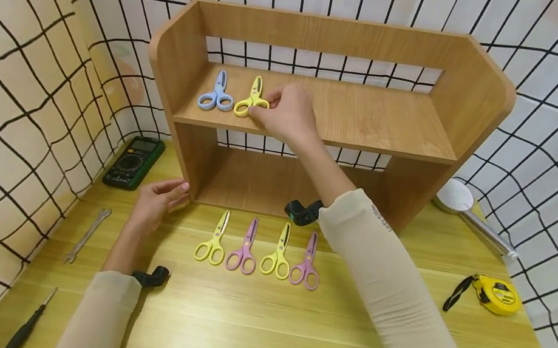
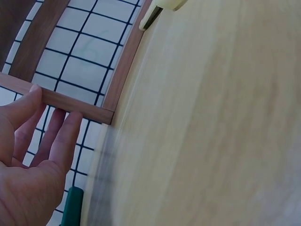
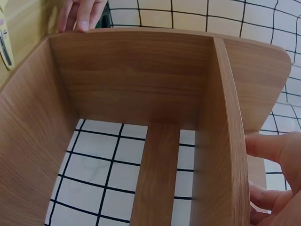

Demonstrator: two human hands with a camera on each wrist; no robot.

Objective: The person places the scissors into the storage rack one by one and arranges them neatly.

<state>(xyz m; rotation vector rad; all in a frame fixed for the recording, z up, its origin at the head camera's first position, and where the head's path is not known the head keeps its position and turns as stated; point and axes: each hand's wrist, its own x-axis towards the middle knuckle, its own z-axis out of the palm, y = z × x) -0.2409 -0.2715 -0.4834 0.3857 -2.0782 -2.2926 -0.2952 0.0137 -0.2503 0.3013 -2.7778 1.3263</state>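
Note:
On the upper board of a wooden shelf unit (image 1: pixel 318 140) lie blue scissors (image 1: pixel 218 93) and, to their right, yellow scissors (image 1: pixel 255 93), blades toward the back. My right hand (image 1: pixel 293 113) pinches the yellow pair's handle between thumb and fingers. The right wrist view shows that hand at the upper board's edge; the scissors are hidden there. My left hand (image 1: pixel 158 198) touches the front edge of the unit's left side panel (image 2: pixel 70 102) with thumb and fingertips. In front of the unit, yellow scissors (image 1: pixel 212 243), pink (image 1: pixel 244 251), yellow (image 1: pixel 277 257) and pink (image 1: pixel 306 265) form a row.
Left of the unit are a multimeter (image 1: pixel 134 162), a wrench (image 1: pixel 87 235) and a screwdriver (image 1: pixel 29 326). To the right lie a metal scoop with white contents (image 1: pixel 455 196) and a yellow tape measure (image 1: pixel 498 296). Black wire grid (image 1: pixel 1 109) surrounds the wooden table (image 1: pixel 257 336).

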